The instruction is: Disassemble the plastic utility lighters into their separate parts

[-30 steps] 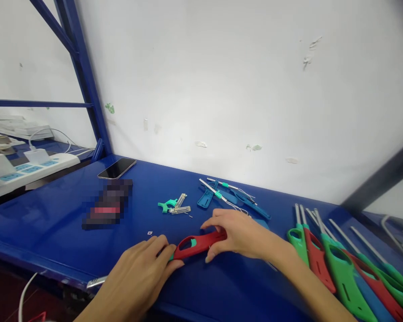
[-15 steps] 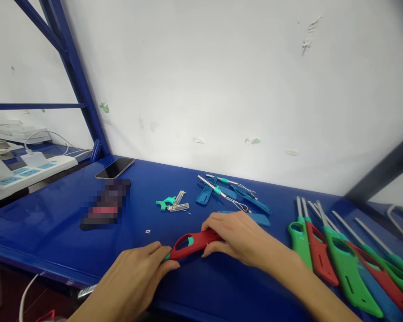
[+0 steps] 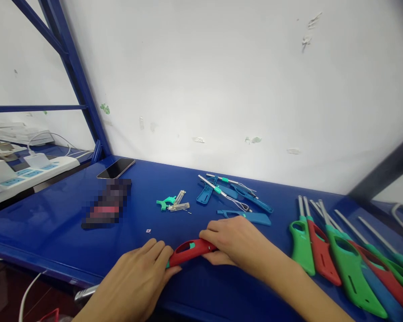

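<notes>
A red gas lighter [image 3: 190, 252] with a green trigger is held between my two hands, just above the blue table. My left hand [image 3: 143, 266] is closed around its front end, where a bit of green collar shows; a metal tube [image 3: 86, 293] juts out below that hand. The fingers of my right hand [image 3: 233, 241] grip the rear of the red handle and cover it. Just beyond my right hand lies a blue lighter shell [image 3: 255, 218]. More blue shell halves [image 3: 206, 193] and loose metal lighter tubes [image 3: 218, 190] with wires lie behind it.
Several whole lighters, green [image 3: 302, 246], red [image 3: 324, 255] and blue, lie in a row at the right. Green triggers [image 3: 164, 203] and clear igniter parts [image 3: 179, 206] sit mid-table. A phone [image 3: 117, 168], a pixelated dark item [image 3: 107, 205] and a power strip [image 3: 36, 174] are at the left.
Both hands have moved slightly down with the red lighter, which has rolled so its trigger opening looks narrower. The blue shell behind my right hand is now more exposed.
</notes>
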The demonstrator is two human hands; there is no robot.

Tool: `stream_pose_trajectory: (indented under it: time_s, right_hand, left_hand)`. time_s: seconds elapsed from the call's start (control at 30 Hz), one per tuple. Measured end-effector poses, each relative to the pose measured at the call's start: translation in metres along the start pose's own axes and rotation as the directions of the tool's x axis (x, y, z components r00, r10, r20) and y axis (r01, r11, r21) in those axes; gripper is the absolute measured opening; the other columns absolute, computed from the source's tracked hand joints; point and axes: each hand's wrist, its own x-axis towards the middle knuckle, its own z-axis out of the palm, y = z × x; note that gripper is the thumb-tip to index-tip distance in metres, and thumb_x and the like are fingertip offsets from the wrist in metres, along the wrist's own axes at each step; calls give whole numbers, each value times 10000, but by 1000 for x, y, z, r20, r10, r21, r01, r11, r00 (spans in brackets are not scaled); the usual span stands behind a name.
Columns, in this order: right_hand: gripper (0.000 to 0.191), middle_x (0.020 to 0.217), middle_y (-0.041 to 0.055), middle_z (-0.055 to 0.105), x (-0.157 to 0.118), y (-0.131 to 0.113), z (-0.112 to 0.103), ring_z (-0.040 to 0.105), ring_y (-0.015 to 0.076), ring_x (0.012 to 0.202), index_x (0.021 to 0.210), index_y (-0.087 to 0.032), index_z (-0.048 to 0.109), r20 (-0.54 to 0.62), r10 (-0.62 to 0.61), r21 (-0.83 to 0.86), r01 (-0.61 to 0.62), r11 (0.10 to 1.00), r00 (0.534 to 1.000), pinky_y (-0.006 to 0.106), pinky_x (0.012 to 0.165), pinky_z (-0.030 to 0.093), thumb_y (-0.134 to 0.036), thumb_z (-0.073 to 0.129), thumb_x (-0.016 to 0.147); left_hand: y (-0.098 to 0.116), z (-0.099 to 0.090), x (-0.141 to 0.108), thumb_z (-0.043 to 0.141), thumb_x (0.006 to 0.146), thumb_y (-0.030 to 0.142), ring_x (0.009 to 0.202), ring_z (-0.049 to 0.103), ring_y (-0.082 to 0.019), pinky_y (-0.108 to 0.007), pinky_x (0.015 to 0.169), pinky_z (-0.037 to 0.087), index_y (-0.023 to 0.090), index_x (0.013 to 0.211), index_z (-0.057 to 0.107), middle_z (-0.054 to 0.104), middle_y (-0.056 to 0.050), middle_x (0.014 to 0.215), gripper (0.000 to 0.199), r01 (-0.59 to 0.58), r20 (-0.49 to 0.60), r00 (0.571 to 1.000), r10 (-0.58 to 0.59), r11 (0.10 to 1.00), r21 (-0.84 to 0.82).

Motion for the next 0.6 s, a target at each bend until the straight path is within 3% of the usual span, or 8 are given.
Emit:
stream_pose_trajectory:
  time_s: [0.17,0.3,0.43,0.5,0.6]
  right_hand:
    - [333,763,3,744,-2,1,-6,673,189,691,883,-190,718,40,-21,32,19,999,999,326,540,182,-487,712,1034]
    - [443,658,-32,654,-6,1,-14,522,140,568,784,-204,657,100,7,142,-21,990,995,311,530,172,-562,654,1045]
    - [435,565,-82,459,-12,0,-23,305,108,513,683,-206,557,107,19,268,-47,962,994,288,530,183,-414,748,1014]
    - [405,548,-88,430,-14,-2,-24,237,107,511,649,-201,530,101,42,252,-67,965,994,288,533,177,-286,796,943]
    - [316,552,-72,519,-13,-7,-24,276,110,506,649,-205,579,114,48,179,-68,981,992,296,535,166,-214,790,884]
  left_hand:
    - [-7,-4,4,350,1143,218,614,695,-247,-364,531,506,248,850,614,686,-9,728,395,-43,-78,996,45,999,31]
    - [-18,-8,4,314,1167,281,715,718,-243,-367,613,536,223,1013,643,751,-17,821,368,-95,-145,984,100,995,35]
    - [-17,-5,0,302,1175,302,779,745,-231,-354,691,550,219,1102,643,784,-18,875,359,-101,-186,977,101,995,12]
    - [-14,-6,-2,306,1167,263,752,749,-224,-340,645,522,233,1088,654,787,-21,896,358,-62,-116,992,57,997,-43]
    - [-12,-12,-4,377,1099,147,657,752,-207,-320,559,451,262,963,649,778,4,862,326,41,162,987,-16,987,-153]
